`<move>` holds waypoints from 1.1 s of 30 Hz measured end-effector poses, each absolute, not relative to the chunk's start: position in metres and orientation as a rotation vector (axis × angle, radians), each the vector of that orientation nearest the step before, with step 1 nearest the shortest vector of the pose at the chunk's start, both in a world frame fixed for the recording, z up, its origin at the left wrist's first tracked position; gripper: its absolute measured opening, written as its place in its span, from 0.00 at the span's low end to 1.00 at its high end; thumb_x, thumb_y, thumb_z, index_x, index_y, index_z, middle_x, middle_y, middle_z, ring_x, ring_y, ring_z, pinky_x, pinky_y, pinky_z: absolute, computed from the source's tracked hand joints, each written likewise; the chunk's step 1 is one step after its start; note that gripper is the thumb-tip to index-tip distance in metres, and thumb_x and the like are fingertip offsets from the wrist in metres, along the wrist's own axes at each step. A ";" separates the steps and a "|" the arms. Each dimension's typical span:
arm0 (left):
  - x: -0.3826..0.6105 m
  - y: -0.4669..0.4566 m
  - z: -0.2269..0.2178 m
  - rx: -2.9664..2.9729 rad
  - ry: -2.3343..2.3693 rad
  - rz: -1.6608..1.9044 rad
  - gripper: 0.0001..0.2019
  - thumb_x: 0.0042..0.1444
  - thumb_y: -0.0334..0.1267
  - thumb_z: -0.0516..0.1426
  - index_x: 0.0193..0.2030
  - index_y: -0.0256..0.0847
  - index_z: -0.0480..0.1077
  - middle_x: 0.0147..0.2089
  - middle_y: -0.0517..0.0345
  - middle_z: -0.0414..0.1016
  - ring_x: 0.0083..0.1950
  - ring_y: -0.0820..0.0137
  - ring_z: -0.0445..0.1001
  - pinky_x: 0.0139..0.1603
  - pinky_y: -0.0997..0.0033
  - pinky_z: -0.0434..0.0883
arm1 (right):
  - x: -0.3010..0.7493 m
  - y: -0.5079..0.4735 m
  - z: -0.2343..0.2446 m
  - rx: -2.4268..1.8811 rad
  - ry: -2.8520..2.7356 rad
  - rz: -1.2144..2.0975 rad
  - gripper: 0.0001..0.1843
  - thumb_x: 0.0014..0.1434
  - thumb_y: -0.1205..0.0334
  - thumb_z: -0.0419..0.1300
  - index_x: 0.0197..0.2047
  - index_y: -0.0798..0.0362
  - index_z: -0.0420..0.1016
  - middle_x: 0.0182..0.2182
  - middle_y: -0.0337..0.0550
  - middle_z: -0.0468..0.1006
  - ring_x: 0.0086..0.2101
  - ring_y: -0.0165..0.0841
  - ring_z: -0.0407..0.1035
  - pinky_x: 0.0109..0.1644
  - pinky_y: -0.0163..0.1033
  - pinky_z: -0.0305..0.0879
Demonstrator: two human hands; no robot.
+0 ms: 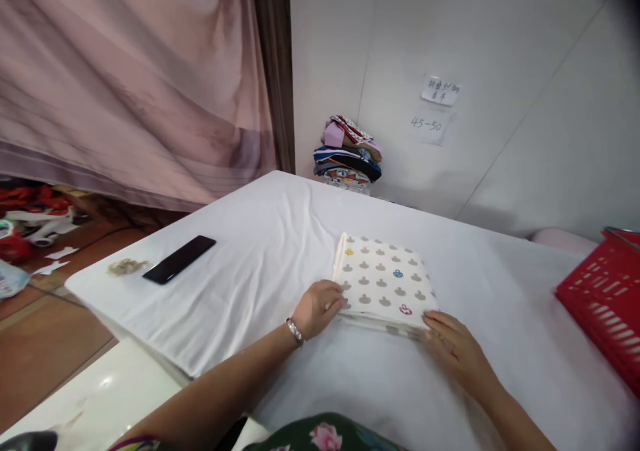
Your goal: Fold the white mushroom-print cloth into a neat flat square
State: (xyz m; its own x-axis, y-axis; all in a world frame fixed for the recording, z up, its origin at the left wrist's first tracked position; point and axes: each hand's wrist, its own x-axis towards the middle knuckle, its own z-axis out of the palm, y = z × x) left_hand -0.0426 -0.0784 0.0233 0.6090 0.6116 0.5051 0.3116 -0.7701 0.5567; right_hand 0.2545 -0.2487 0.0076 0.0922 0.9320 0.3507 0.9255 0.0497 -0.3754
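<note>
A folded cream cloth (384,281) with small grey and coloured prints lies on the white-covered table (260,264). My left hand (320,307), with a bracelet at the wrist, curls its fingers around the cloth's near left corner. My right hand (453,347) rests at the near right corner, fingertips under or against the cloth's edge. Both hands touch the folded cloth, which stays flat on the table.
A black phone (179,259) and a small crumpled item (126,266) lie at the table's left end. A red plastic basket (607,297) stands at the right edge. A stack of folded clothes (347,151) sits by the wall behind. Pink curtain to the left.
</note>
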 end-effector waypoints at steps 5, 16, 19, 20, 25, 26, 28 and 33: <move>-0.018 -0.042 0.030 2.032 1.235 0.868 0.08 0.53 0.37 0.55 0.40 0.42 0.70 0.39 0.58 0.75 0.36 0.72 0.73 0.38 0.73 0.69 | 0.245 -0.216 0.026 -1.894 -1.635 0.170 0.20 0.60 0.50 0.48 0.49 0.49 0.72 0.56 0.43 0.65 0.57 0.40 0.56 0.57 0.48 0.62; 0.022 -0.003 0.030 1.827 1.517 0.465 0.26 0.51 0.51 0.55 0.53 0.38 0.62 0.45 0.47 0.75 0.46 0.61 0.73 0.42 0.68 0.66 | 0.239 -0.167 0.000 -2.217 -1.905 0.084 0.27 0.61 0.50 0.43 0.61 0.48 0.58 0.64 0.46 0.50 0.63 0.42 0.41 0.61 0.56 0.44; 0.033 0.013 0.036 1.806 1.518 0.497 0.29 0.51 0.51 0.55 0.56 0.36 0.59 0.49 0.43 0.73 0.50 0.59 0.71 0.46 0.66 0.65 | 0.242 -0.169 -0.005 -2.184 -1.931 0.027 0.26 0.62 0.49 0.43 0.60 0.49 0.59 0.63 0.48 0.52 0.62 0.42 0.42 0.60 0.56 0.46; 0.038 0.018 0.038 1.799 1.523 0.506 0.29 0.51 0.50 0.55 0.57 0.35 0.58 0.50 0.42 0.72 0.52 0.59 0.70 0.47 0.66 0.65 | 0.243 -0.169 -0.006 -2.180 -1.937 0.010 0.26 0.62 0.49 0.43 0.60 0.49 0.59 0.63 0.48 0.52 0.62 0.42 0.43 0.60 0.56 0.47; 0.062 0.038 0.042 1.755 1.552 0.572 0.28 0.52 0.44 0.56 0.58 0.36 0.57 0.52 0.42 0.70 0.53 0.60 0.69 0.49 0.67 0.64 | 0.244 -0.167 -0.009 -2.164 -1.946 -0.051 0.25 0.62 0.51 0.43 0.60 0.47 0.58 0.62 0.48 0.53 0.62 0.42 0.45 0.59 0.57 0.49; 0.065 0.041 0.041 1.750 1.548 0.595 0.27 0.52 0.42 0.56 0.58 0.37 0.57 0.52 0.44 0.71 0.52 0.61 0.70 0.48 0.68 0.65 | 0.244 -0.167 -0.009 -2.168 -1.944 -0.046 0.25 0.62 0.51 0.43 0.60 0.47 0.58 0.62 0.48 0.54 0.62 0.42 0.45 0.59 0.57 0.49; 0.067 0.045 0.036 1.737 1.540 0.648 0.24 0.53 0.39 0.55 0.57 0.41 0.58 0.50 0.48 0.72 0.50 0.65 0.71 0.48 0.70 0.66 | 0.244 -0.168 -0.010 -2.175 -1.944 -0.030 0.25 0.62 0.51 0.43 0.60 0.47 0.58 0.63 0.47 0.53 0.62 0.42 0.45 0.59 0.57 0.49; 0.063 0.059 0.023 1.638 1.591 0.707 0.16 0.56 0.35 0.52 0.52 0.39 0.63 0.46 0.50 0.74 0.43 0.69 0.74 0.42 0.73 0.69 | 0.243 -0.171 -0.009 -2.117 -1.961 -0.054 0.25 0.63 0.51 0.42 0.61 0.44 0.56 0.63 0.44 0.53 0.62 0.41 0.44 0.60 0.56 0.48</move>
